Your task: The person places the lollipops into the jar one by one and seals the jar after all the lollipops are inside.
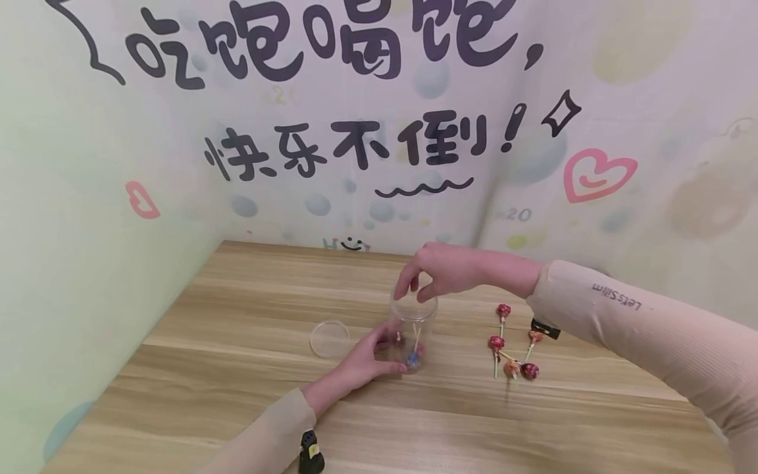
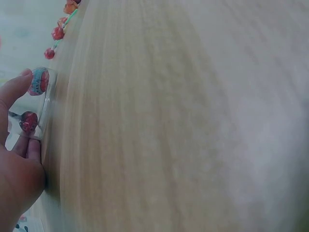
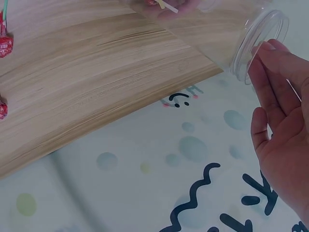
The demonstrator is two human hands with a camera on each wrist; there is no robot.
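A clear plastic jar (image 1: 428, 320) stands upright on the wooden table, its mouth uncovered. Around its lower part curls my left hand (image 1: 360, 363), thumb on the near side and fingers on the far side. A blue-wrapped lollipop (image 1: 412, 360) and a dark red one (image 2: 29, 121) lie at the jar's bottom, sticks up. My right hand (image 1: 445, 268) hangs over the mouth with bent, relaxed fingers pointing down. In the right wrist view its fingertips are at the jar's rim (image 3: 237, 60), and no lollipop shows between them.
Left of the jar lies a round clear lid (image 1: 329, 339). Several red and orange lollipops (image 1: 497, 343) are spread on the table to the right, below the right forearm. A printed wall cloth (image 1: 355, 217) rises behind the table's back edge.
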